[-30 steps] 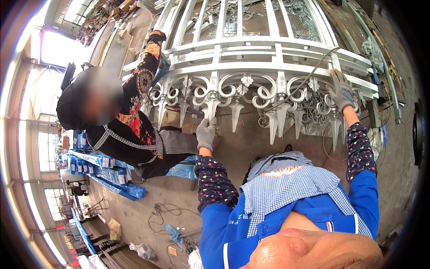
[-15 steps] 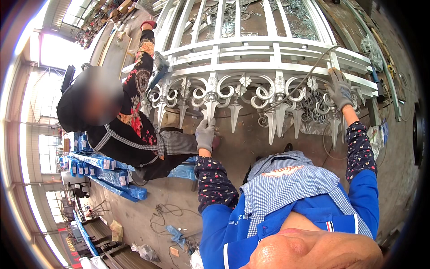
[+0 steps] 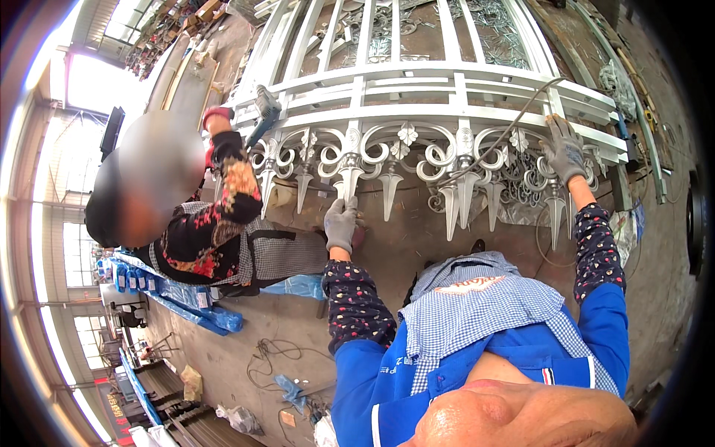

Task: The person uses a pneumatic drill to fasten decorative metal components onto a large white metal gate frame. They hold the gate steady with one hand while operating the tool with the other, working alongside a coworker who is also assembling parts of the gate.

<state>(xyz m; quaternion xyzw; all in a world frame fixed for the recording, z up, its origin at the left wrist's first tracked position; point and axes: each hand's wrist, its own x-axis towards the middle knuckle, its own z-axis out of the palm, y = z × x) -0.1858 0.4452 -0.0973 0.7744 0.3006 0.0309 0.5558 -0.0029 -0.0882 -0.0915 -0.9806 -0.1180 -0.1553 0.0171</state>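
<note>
White metal fills the view from eleven to two o'clock, where the fence (image 3: 411, 112) is laid out with its grey spears (image 3: 389, 190) turned toward six. Small metal parts (image 3: 503, 41) are scattered behind its bars at one o'clock. At two o'clock a dark cable (image 3: 514, 123) is draped across the rails and down among the scrolls (image 3: 532, 182), so that part of the ironwork is crossed by it. Between ten and eleven, a power tool (image 3: 265, 115) is set at the fence's left end, and a red-gloved hand (image 3: 217, 119) of a co-worker (image 3: 287, 257) is held near it. The nine o'clock side is taken up by that co-worker; blue-wrapped bundles (image 3: 186, 298) are stacked at eight, and a loose cord (image 3: 272, 357) is strewn over the floor at seven.

Close to the centre, the tip of one spear is pinched between the grey-gloved thumb and fingers of the left hand (image 3: 342, 226), the rest of that spear standing out beyond the fingertips toward twelve. Between two and three o'clock, the right hand (image 3: 567, 153) is laid on the fence near its right end, its fingers stretched over the rail; whether the underside is gripped cannot be told.
</note>
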